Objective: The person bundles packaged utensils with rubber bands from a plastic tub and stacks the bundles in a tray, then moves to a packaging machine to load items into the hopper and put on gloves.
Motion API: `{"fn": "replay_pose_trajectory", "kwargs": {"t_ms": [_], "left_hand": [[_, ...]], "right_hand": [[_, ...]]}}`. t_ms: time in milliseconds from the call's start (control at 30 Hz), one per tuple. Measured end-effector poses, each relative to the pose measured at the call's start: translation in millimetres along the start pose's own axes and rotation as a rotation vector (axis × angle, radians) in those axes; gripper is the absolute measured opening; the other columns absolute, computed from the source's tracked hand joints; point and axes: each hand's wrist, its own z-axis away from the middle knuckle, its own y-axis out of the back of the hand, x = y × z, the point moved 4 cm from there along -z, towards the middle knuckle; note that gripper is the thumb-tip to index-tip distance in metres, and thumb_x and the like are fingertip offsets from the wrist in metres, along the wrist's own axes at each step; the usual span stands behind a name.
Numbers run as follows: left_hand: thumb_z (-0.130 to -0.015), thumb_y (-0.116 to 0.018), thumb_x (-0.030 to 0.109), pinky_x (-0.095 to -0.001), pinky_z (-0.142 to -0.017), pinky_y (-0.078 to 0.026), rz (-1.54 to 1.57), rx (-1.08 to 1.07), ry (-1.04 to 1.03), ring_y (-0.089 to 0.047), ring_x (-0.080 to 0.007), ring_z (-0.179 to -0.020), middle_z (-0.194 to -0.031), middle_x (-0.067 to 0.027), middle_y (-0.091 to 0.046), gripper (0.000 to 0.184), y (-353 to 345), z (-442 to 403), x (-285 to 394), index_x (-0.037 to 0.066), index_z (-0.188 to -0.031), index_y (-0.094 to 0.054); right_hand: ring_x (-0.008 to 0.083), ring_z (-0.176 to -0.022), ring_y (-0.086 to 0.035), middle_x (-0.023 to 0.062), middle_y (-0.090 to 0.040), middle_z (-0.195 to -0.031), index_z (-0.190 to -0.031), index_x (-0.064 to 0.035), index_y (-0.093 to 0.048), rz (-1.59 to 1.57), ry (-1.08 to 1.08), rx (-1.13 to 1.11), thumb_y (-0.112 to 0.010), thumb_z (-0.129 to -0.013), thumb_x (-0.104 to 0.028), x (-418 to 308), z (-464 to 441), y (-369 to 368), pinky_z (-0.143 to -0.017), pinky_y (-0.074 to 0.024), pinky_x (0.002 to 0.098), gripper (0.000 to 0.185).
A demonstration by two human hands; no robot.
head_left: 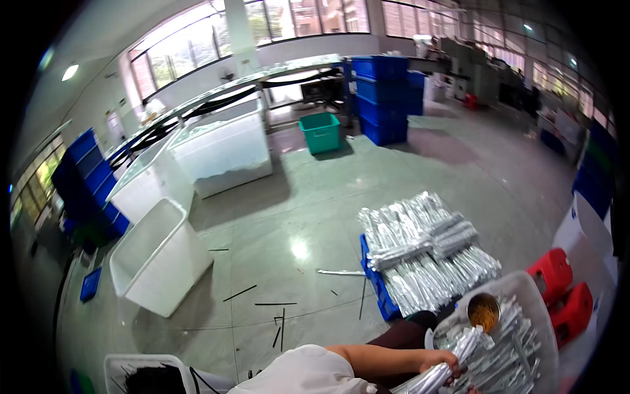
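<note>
Packets in foil (471, 343) lay bunched in the left hand (446, 366), its fingers wrapped round them, over one side of a white tub (548, 308). A slack grip could have let some slide out; a swing of their end could have knocked the metal cup (470, 311) just beside, spilling its orange bits (484, 318). The knee (421, 320), near the heaped blue crate (375, 282), might have jogged the pile (426, 249). The right hand (472, 390) barely showed at the bottom edge, its grip impossible to tell; the bunch's lower end was cut off.
</note>
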Motion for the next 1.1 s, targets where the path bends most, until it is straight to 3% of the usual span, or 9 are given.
{"fn": "replay_pose_trajectory", "kwargs": {"t_ms": [33,67,167,233,333,567,800,900,1100], "left_hand": [[-0.066,-0.059,0.010,-0.0358,-0.068,-0.048,0.036,-0.043,-0.026,-0.058,-0.0222,-0.074,-0.083,-0.0119,-0.057,0.040,6,1,-8,-0.003,-0.103,-0.050],[-0.067,-0.058,0.012,-0.0391,-0.070,-0.048,-0.053,0.167,0.062,-0.058,-0.0261,-0.074,-0.087,-0.0145,-0.057,0.041,3,11,-7,-0.006,-0.103,-0.050],[-0.075,-0.059,0.031,-0.0374,-0.072,-0.047,-0.613,-0.246,-0.094,-0.059,-0.0253,-0.078,-0.087,-0.0161,-0.059,0.043,-33,8,0,-0.003,-0.101,-0.055],[-0.070,-0.067,0.035,-0.0348,-0.065,-0.048,-1.013,-0.441,-0.478,-0.058,-0.0256,-0.070,-0.078,-0.0147,-0.057,0.051,-42,7,1,-0.001,-0.104,-0.052],[-0.056,-0.068,0.016,-0.0320,-0.059,-0.047,-0.335,0.120,0.210,-0.056,-0.0240,-0.063,-0.071,-0.0150,-0.055,0.054,-84,-8,-11,-0.001,-0.103,-0.046],[-0.062,-0.063,0.002,-0.0292,-0.060,-0.047,-0.672,0.072,0.346,-0.058,-0.0200,-0.062,-0.070,-0.0100,-0.057,0.023,-100,-23,-37,-0.001,-0.083,-0.054],[-0.062,-0.075,0.029,-0.0311,-0.079,-0.042,-0.435,0.142,0.251,-0.054,-0.0187,-0.088,-0.093,-0.0087,-0.053,0.067,-88,-5,-28,0.001,-0.112,-0.040],[-0.066,-0.072,0.028,-0.0327,-0.089,-0.037,-0.298,0.244,0.272,-0.047,-0.0189,-0.102,-0.111,-0.0096,-0.045,0.077,-57,46,-49,0.001,-0.124,-0.029],[-0.068,-0.070,0.019,-0.0273,-0.083,-0.040,-0.462,0.661,0.183,-0.051,-0.0160,-0.094,-0.100,-0.0077,-0.053,0.062,-52,71,-6,0.000,-0.119,-0.040]], "right_hand": [[0.0240,-0.074,-0.048,0.0115,-0.053,-0.074,-0.065,-0.0049,-0.046,-0.526,-0.150,0.031,-0.045,-0.079,-0.007,5,2,-14,-0.075,-0.0374,0.0384,0.014],[0.0255,-0.078,-0.052,0.0121,-0.056,-0.080,-0.075,-0.0014,-0.053,0.049,0.108,0.444,-0.044,-0.083,-0.013,-1,1,-28,-0.079,-0.0377,0.0386,0.016],[0.0243,-0.110,-0.047,0.0175,-0.048,-0.120,-0.117,0.0073,-0.045,1.079,0.381,0.084,-0.042,-0.085,-0.005,-17,-31,-52,-0.095,-0.0347,0.0337,0.034],[0.0217,-0.110,-0.047,0.0151,-0.045,-0.124,-0.120,0.0065,-0.042,0.999,0.240,0.092,-0.053,-0.080,0.000,-31,-38,-69,-0.093,-0.0355,0.0294,0.042],[0.0200,-0.121,-0.035,0.0163,-0.033,-0.133,-0.126,0.0056,-0.033,0.882,0.127,-0.202,-0.064,-0.077,-0.013,-44,-47,-73,-0.098,-0.0294,0.0317,0.060],[0.0216,-0.072,-0.061,0.0112,-0.061,-0.076,-0.079,-0.0011,-0.061,1.621,-0.248,-0.643,-0.064,-0.060,-0.008,-53,-56,-114,-0.066,-0.0465,0.0298,0.020],[0.0268,-0.086,-0.057,0.0180,-0.048,-0.106,-0.135,-0.0073,-0.011,0.067,-0.225,-0.119,-0.077,-0.057,-0.016,-13,-45,-85,-0.076,-0.0506,0.0381,0.102],[0.0218,-0.071,-0.055,0.0105,-0.052,-0.079,-0.125,-0.0037,-0.028,0.026,-0.303,0.018,-0.072,-0.059,-0.025,43,-12,-45,-0.068,-0.0478,0.0381,0.082],[0.0211,-0.090,-0.053,0.0138,-0.054,-0.100,-0.115,0.0026,-0.039,0.516,-0.325,0.053,-0.065,-0.066,-0.026,69,-41,-52,-0.078,-0.0431,0.0321,0.063]]}}
